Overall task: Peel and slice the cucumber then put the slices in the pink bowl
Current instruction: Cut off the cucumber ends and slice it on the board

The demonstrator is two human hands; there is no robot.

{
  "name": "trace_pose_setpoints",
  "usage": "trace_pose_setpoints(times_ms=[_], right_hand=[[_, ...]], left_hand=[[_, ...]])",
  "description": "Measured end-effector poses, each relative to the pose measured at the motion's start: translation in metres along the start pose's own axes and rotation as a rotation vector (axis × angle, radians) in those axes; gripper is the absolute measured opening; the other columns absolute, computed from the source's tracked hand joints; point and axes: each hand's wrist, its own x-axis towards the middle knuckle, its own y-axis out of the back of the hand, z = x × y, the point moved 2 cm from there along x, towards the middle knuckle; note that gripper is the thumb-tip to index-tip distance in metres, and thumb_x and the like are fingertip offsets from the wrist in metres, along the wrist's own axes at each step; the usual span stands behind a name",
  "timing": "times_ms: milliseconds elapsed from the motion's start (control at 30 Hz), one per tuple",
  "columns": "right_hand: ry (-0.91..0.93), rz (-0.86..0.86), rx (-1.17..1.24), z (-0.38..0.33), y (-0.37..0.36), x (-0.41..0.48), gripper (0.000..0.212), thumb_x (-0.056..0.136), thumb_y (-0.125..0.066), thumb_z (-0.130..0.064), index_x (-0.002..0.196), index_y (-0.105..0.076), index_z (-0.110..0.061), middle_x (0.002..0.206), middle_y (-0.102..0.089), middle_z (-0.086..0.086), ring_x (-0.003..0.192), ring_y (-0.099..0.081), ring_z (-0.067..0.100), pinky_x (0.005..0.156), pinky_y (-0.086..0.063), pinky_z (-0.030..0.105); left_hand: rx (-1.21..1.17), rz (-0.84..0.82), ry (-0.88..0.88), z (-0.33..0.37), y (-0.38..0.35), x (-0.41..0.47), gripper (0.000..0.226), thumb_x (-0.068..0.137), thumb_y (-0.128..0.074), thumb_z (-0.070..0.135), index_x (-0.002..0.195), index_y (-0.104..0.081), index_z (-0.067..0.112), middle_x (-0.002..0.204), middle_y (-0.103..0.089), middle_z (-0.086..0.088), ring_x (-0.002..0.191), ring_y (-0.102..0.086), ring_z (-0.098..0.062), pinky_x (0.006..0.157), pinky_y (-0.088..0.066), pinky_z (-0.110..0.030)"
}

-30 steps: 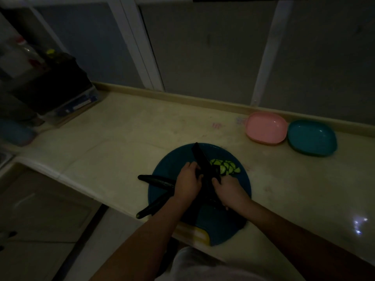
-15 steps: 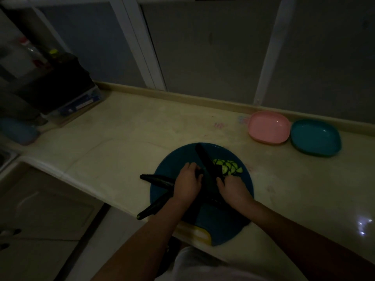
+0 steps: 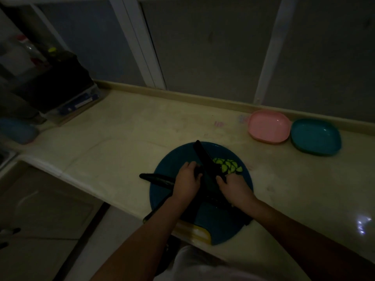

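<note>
Head view: left hand (image 3: pixel 186 181) fingers curl over the cucumber (image 3: pixel 156 178), pinning it to the board (image 3: pixel 174 159) for cutting. Right hand (image 3: pixel 235 187) grips the knife (image 3: pixel 203 157). Slices (image 3: pixel 227 166) lie beside the blade; the pink bowl (image 3: pixel 268 126) sits well apart, empty.

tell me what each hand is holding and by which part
Left hand grips the cucumber near its cut end; right hand holds the knife at its handle end. Dim light hides finer detail.

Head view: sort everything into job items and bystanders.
Job: cucumber, knife, cut slices, blue board, pink bowl.
Lying about: teal bowl, black box, blue object at far left.
</note>
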Motion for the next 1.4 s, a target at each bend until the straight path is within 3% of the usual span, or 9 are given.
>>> trace_pose_setpoints(times_ms=[367,533,667,833,1067,1400], right_hand=[[0.018,-0.03,-0.003,-0.003,-0.005,-0.005,0.048,0.099,-0.04,-0.031,0.055,-0.04,-0.012,0.053,-0.043,0.003,0.042,-0.041,0.011,0.032,-0.028,0.016],[0.025,-0.015,0.01,-0.004,-0.003,-0.006,0.048,0.099,-0.041,-0.03,0.054,-0.04,-0.012,0.053,-0.042,0.003,0.043,-0.041,0.012,0.039,-0.03,0.024],[0.015,-0.021,0.005,-0.003,-0.004,-0.005,0.047,0.098,-0.041,-0.031,0.056,-0.041,-0.012,0.054,-0.043,0.003,0.044,-0.041,0.012,0.041,-0.03,0.025],[-0.003,-0.048,0.023,-0.004,-0.006,-0.005,0.046,0.099,-0.04,-0.031,0.057,-0.04,-0.011,0.054,-0.043,0.004,0.041,-0.041,0.013,0.03,-0.028,0.019],[-0.001,-0.091,0.051,-0.013,-0.013,0.003,0.046,0.099,-0.04,-0.027,0.055,-0.04,-0.011,0.053,-0.043,0.004,0.041,-0.041,0.013,0.029,-0.028,0.017],[-0.039,-0.056,0.016,0.002,0.0,-0.003,0.048,0.099,-0.041,-0.03,0.054,-0.039,-0.011,0.05,-0.042,0.004,0.035,-0.041,0.012,0.029,-0.03,0.019]], left_hand=[[0.004,-0.011,-0.034,-0.003,-0.001,-0.001,0.022,0.089,-0.058,0.011,0.11,-0.056,0.007,0.107,-0.054,-0.009,0.101,-0.052,-0.022,0.076,-0.036,-0.021],[0.005,-0.015,-0.019,-0.002,-0.001,0.0,0.021,0.089,-0.058,0.011,0.109,-0.055,0.006,0.107,-0.053,-0.01,0.1,-0.052,-0.024,0.08,-0.041,-0.028],[0.004,-0.013,-0.025,-0.002,-0.001,0.0,0.019,0.089,-0.058,0.011,0.106,-0.055,0.004,0.106,-0.053,-0.011,0.098,-0.052,-0.024,0.076,-0.038,-0.026],[0.015,-0.01,-0.035,-0.004,-0.001,-0.001,0.019,0.089,-0.058,0.011,0.106,-0.056,0.005,0.105,-0.054,-0.011,0.099,-0.052,-0.023,0.074,-0.033,-0.022],[-0.012,0.003,-0.023,-0.004,-0.001,-0.001,0.019,0.087,-0.06,0.009,0.105,-0.058,0.003,0.104,-0.057,-0.012,0.097,-0.053,-0.022,0.07,-0.031,-0.017],[-0.007,-0.003,-0.013,-0.002,0.0,-0.001,0.017,0.087,-0.06,0.011,0.103,-0.057,0.004,0.102,-0.055,-0.011,0.095,-0.054,-0.024,0.075,-0.038,-0.025]])
